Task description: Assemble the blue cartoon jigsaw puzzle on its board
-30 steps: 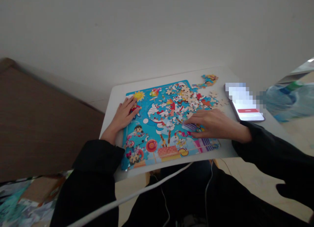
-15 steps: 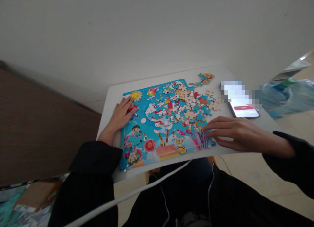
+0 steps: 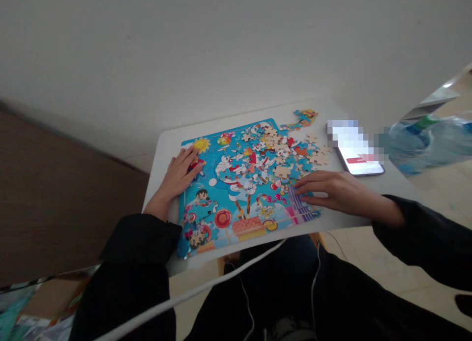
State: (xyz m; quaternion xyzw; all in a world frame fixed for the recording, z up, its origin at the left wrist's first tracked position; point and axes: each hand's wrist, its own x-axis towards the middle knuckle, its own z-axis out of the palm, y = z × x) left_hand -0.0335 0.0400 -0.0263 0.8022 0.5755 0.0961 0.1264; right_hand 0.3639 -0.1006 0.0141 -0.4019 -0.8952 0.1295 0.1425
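Note:
A jigsaw puzzle [image 3: 221, 198] with a blue cartoon picture lies in its tray on a small white table [image 3: 167, 139]. Its left and lower parts are joined, while loose puzzle pieces [image 3: 283, 172] are heaped over its upper right. My left hand [image 3: 180, 171] rests flat on the left edge of the tray, just under the sun picture, fingers stretched. Over the lower right of the puzzle, my right hand [image 3: 330, 189] reaches in with fingers extended and apart. Its fingertips are at the purple striped section [image 3: 297, 203]; no piece shows between them.
A phone with a lit screen [image 3: 359, 152] lies on the table's right side. Joined pieces [image 3: 306, 117] sit behind the tray. A wall [image 3: 221, 51] stands behind the table, and a plastic water bottle [image 3: 424, 139] is at right. A white cable [image 3: 206, 287] crosses in front.
My right hand has moved left and slightly up, further over the striped section. My left hand stays on the tray edge. The whole view has shifted a little.

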